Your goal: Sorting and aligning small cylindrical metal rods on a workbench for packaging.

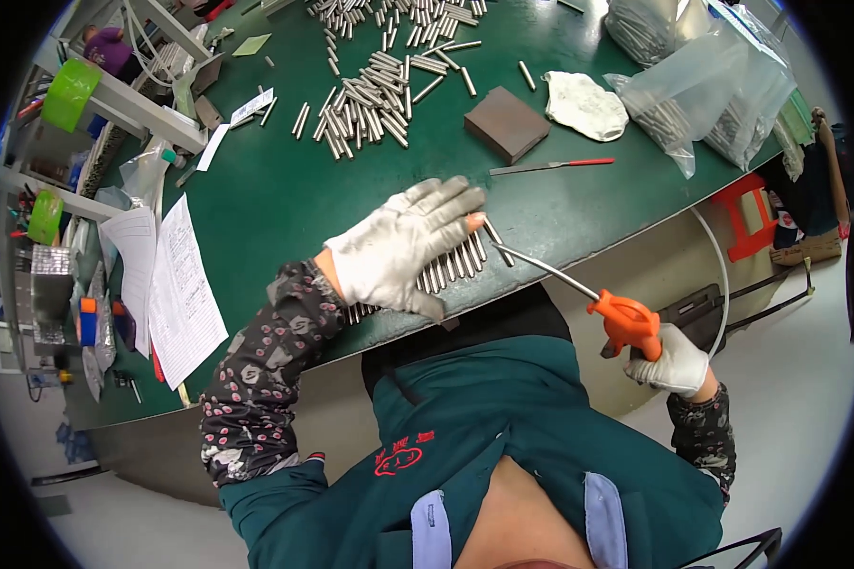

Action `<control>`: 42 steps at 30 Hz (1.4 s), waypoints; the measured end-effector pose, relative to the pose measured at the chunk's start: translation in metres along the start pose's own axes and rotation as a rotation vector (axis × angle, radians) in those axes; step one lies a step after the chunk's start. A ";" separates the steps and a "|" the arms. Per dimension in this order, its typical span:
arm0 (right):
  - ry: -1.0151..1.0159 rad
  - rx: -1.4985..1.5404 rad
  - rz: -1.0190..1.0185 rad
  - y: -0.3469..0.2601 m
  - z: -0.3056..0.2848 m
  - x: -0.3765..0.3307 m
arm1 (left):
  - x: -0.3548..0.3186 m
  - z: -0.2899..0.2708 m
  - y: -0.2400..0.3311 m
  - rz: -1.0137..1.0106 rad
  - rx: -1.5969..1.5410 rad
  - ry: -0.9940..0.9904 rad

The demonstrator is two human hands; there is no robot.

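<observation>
Grn tbl (285, 199), metal pins (370, 100) atop, papers (188, 289) L, pale flr (792, 375)

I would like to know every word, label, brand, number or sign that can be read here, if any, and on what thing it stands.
Green jacket: red stitched emblem with small marks on the chest; I do not copy its lettering.
Two white sheets: fine print, too small to read.
White label slip: too small to read.
Orange-handled tool: nothing readable.
</observation>
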State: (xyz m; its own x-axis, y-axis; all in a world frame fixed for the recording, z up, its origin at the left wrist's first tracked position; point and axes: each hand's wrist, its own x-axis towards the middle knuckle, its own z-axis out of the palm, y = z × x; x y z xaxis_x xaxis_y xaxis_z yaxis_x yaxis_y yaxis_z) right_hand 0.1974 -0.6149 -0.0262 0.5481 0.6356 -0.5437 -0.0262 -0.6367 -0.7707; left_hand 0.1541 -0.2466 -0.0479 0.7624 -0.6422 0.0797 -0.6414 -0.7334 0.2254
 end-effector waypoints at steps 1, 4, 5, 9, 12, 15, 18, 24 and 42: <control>-0.033 -0.010 0.075 -0.001 -0.001 -0.003 | 0.005 0.007 0.000 0.038 -0.012 0.055; -0.014 -0.040 0.035 0.001 0.001 -0.005 | 0.009 0.011 -0.004 0.070 0.006 0.012; -0.013 -0.041 0.041 0.004 0.004 -0.007 | 0.010 0.011 -0.005 0.081 0.005 0.025; 0.033 -0.010 0.057 0.011 0.012 -0.009 | 0.011 0.013 -0.005 0.083 0.022 0.023; 0.042 -0.023 0.043 0.008 0.014 -0.009 | 0.011 0.014 -0.004 0.077 0.004 0.020; 0.017 -0.081 -0.022 0.022 0.020 -0.008 | 0.011 0.014 -0.002 0.081 0.000 0.027; -0.011 -0.119 -0.034 0.016 0.022 -0.004 | 0.010 0.014 -0.002 0.070 0.003 0.017; -0.002 -0.116 -0.045 0.013 0.025 0.004 | 0.012 0.012 0.000 0.059 0.002 0.012; -0.123 -0.210 -0.145 0.004 0.041 0.025 | -0.083 0.002 0.013 -0.182 0.024 -0.016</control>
State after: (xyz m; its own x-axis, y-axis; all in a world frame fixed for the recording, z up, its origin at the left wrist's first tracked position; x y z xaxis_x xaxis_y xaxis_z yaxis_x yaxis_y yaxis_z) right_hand 0.1770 -0.5838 -0.0562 0.4277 0.7665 -0.4790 0.2257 -0.6038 -0.7645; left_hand 0.0826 -0.2030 -0.0533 0.8648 -0.5015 0.0242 -0.4947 -0.8430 0.2113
